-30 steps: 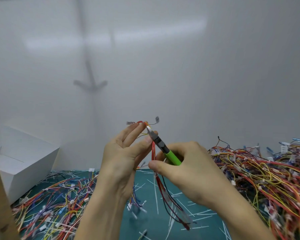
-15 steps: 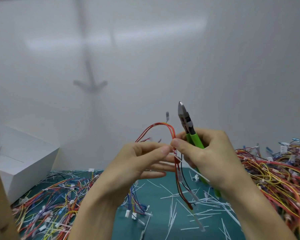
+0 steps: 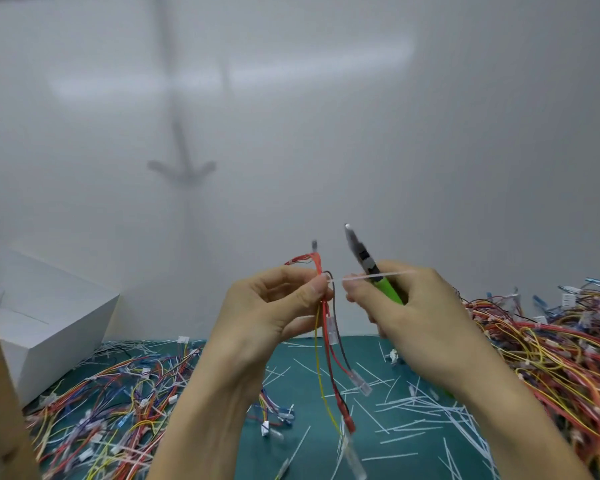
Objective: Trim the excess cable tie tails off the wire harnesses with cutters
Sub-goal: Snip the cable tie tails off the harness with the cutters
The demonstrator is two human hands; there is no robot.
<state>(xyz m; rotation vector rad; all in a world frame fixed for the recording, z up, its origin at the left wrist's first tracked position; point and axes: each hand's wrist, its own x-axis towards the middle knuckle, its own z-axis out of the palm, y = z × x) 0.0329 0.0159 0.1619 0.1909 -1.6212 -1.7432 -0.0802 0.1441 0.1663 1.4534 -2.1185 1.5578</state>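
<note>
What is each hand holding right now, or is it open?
Left hand: closed, pinching the wire harness.
Right hand: closed, gripping the green cutters; the cable tie tail sticks out toward it.

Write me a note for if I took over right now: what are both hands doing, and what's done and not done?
Left hand: pinches the harness at its tie, wires hanging down.
Right hand: grips the green cutters, tip pointing up, not on the tie.
Tie tail: uncut, sticks out sideways toward the right hand.
Done: many cut tails lie on the green mat.
Left: snip this tail. Harness piles sit on both sides; whether they are trimmed I cannot tell.
</note>
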